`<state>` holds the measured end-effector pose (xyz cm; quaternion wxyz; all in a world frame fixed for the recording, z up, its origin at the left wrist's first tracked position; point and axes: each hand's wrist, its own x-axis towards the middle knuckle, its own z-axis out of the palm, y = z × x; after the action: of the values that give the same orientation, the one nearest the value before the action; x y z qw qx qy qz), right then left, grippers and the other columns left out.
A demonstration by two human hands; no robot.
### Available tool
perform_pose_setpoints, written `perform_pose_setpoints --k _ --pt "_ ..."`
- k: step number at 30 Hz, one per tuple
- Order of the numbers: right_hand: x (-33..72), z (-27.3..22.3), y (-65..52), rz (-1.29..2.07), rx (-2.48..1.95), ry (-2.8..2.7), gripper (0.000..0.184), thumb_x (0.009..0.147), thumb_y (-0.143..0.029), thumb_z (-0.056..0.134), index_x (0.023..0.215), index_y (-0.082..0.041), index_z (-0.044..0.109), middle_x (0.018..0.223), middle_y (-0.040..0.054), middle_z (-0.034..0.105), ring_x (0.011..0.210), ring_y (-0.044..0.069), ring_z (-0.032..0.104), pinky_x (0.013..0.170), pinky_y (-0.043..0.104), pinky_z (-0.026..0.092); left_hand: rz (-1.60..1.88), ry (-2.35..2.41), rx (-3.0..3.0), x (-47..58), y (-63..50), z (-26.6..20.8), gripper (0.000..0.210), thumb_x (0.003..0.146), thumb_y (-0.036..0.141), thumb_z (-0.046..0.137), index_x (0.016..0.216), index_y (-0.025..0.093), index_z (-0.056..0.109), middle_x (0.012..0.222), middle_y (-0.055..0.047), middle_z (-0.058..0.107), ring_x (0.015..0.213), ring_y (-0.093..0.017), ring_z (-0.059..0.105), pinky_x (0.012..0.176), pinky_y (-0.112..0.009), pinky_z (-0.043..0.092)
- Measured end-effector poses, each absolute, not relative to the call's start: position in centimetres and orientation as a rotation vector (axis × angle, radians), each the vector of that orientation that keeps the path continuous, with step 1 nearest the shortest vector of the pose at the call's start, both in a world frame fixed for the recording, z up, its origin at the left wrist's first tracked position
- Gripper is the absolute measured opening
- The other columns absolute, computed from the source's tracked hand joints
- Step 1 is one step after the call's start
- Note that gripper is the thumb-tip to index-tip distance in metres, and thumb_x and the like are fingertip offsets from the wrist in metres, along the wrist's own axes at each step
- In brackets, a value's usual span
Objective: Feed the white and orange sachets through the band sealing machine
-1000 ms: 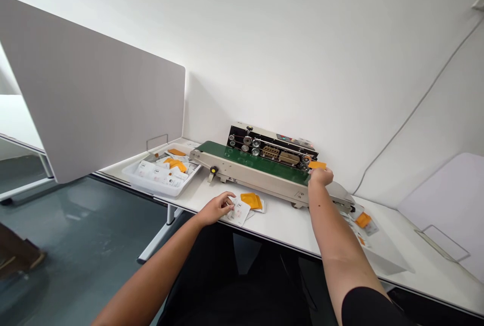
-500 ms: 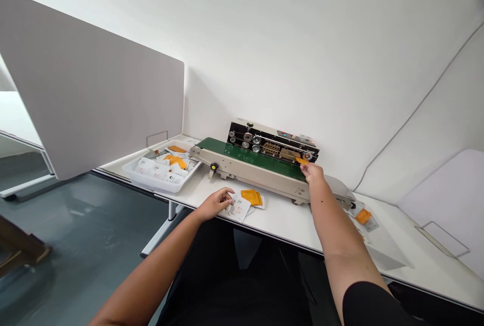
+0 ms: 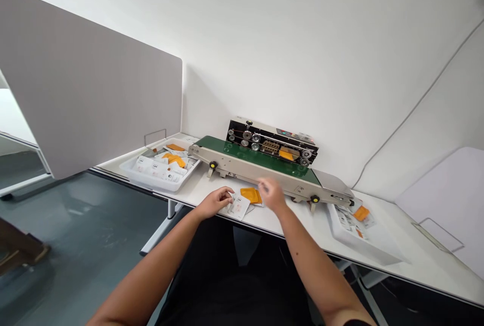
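Observation:
My left hand (image 3: 215, 203) rests at the table's front edge beside a white printed sachet (image 3: 239, 207). Its fingers are loosely curled, with a gap between thumb and forefinger and nothing visible in them. Orange sachets (image 3: 249, 195) lie just behind the white one. Over their right side hovers my right hand (image 3: 271, 194), its fingers smeared by motion, so whether it holds anything is hidden. Behind both hands stands a band sealing machine (image 3: 272, 139) with a green conveyor belt (image 3: 257, 157). An orange sachet (image 3: 286, 155) sits in its sealing section, near the rollers on the right.
To the left, a white plastic bin (image 3: 177, 184) holds several white and orange sachets. Another bin (image 3: 370, 250) with sachets stands below the conveyor's right end. A grey partition (image 3: 113, 89) rises at the left, and a cable (image 3: 412, 111) runs along the wall.
My right hand has let go of the orange sachet at the machine and come back left to the sachets on the table. That sachet has moved left into the machine. My left hand has stayed put.

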<state>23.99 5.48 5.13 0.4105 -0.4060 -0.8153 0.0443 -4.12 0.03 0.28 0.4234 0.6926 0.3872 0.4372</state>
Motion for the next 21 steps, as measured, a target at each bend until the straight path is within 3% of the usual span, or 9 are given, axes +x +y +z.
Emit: perform_pose_setpoints --k 4,6,12,15,18,21 --pt "20.7 -0.1 3.3 0.224 -1.203 -2.326 0.057 0.085 -0.043 0.069 0.14 -0.027 0.06 0.152 0.0087 0.049 0.14 0.033 0.041 0.117 0.051 0.032 1.104 0.968 1.727 -4.1 -0.2 0.5 0.036 0.086 0.042 0.064 0.113 0.018 0.06 0.087 -0.003 0.069 0.084 -0.02 0.064 0.076 -0.029 0.047" --pt "20.4 -1.5 3.5 0.237 -1.27 -2.283 0.06 0.086 -0.045 0.068 0.143 -0.029 0.057 0.156 0.0083 0.045 0.143 0.034 0.038 0.117 0.053 0.03 1.101 0.987 1.73 -4.0 -0.3 0.6 0.037 0.086 0.044 0.065 0.112 0.018 0.061 0.087 -0.003 0.069 0.084 -0.02 0.064 0.076 -0.029 0.047" --pt "21.4 -2.3 4.7 0.284 -1.223 -2.095 0.043 0.089 -0.031 0.061 0.131 -0.024 0.066 0.141 0.0081 0.06 0.132 0.028 0.051 0.116 0.047 0.034 1.098 0.996 1.738 -3.9 -0.3 0.7 0.036 0.086 0.045 0.065 0.11 0.018 0.062 0.088 -0.004 0.071 0.086 -0.021 0.066 0.08 -0.03 0.049" --pt "21.7 -2.4 5.0 0.267 -1.307 -1.999 0.037 0.09 -0.028 0.056 0.124 -0.025 0.07 0.133 0.0068 0.066 0.125 0.026 0.057 0.117 0.05 0.03 1.082 1.024 1.788 -3.9 -0.4 0.8 0.035 0.089 0.044 0.062 0.112 0.018 0.063 0.09 -0.005 0.072 0.088 -0.021 0.067 0.081 -0.031 0.051" --pt "21.5 -2.5 4.9 0.189 -1.398 -2.008 0.035 0.091 -0.03 0.056 0.122 -0.025 0.072 0.136 0.0075 0.064 0.127 0.028 0.055 0.12 0.055 0.021 1.04 1.071 2.029 -3.6 -0.8 0.9 0.04 0.089 0.043 0.063 0.121 0.02 0.065 0.111 -0.01 0.072 0.101 -0.025 0.066 0.091 -0.036 0.051" --pt "21.1 -2.6 4.6 0.128 -1.427 -2.069 0.042 0.09 -0.039 0.061 0.129 -0.025 0.067 0.146 0.0098 0.056 0.136 0.032 0.047 0.12 0.057 0.019 0.893 1.054 2.418 -2.9 -1.2 0.6 0.062 0.079 0.045 0.077 0.136 0.028 0.061 0.147 -0.011 0.057 0.135 -0.035 0.049 0.115 -0.047 0.036"
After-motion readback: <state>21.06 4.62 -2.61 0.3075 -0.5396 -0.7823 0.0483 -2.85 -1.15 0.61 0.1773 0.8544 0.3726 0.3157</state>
